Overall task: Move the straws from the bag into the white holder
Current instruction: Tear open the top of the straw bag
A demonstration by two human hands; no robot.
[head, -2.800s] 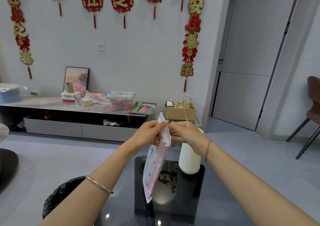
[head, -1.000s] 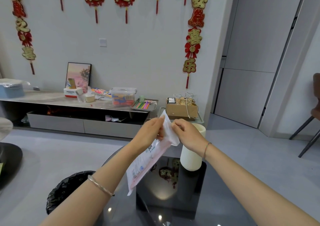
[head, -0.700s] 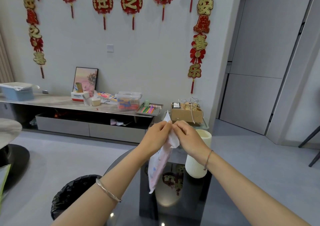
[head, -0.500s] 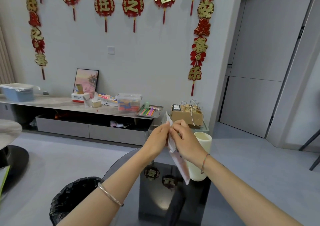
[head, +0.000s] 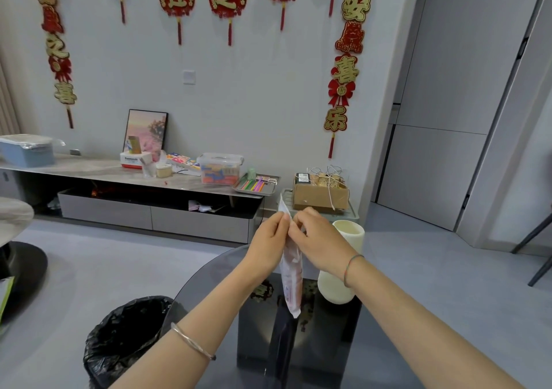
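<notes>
A slim pink and white bag of straws [head: 292, 281] hangs upright above the dark glass table [head: 373, 344]. My left hand [head: 268, 241] pinches the bag's top edge from the left. My right hand [head: 319, 239] pinches the same top edge from the right, fingertips almost touching the left hand's. The white ribbed holder [head: 343, 272] stands on the table just right of the bag, partly hidden behind my right wrist. No straw shows outside the bag.
A bin lined with a black bag [head: 125, 341] stands on the floor at the table's left. A low TV cabinet [head: 134, 197] along the far wall carries boxes, a tray of coloured sticks [head: 255, 184] and a cardboard box [head: 319, 193]. A chair leg [head: 534, 239] shows at right.
The bag swung from tilted left to hanging straight down. Both hands stayed pinched on its top edge and drew closer together. The view shifted slightly.
</notes>
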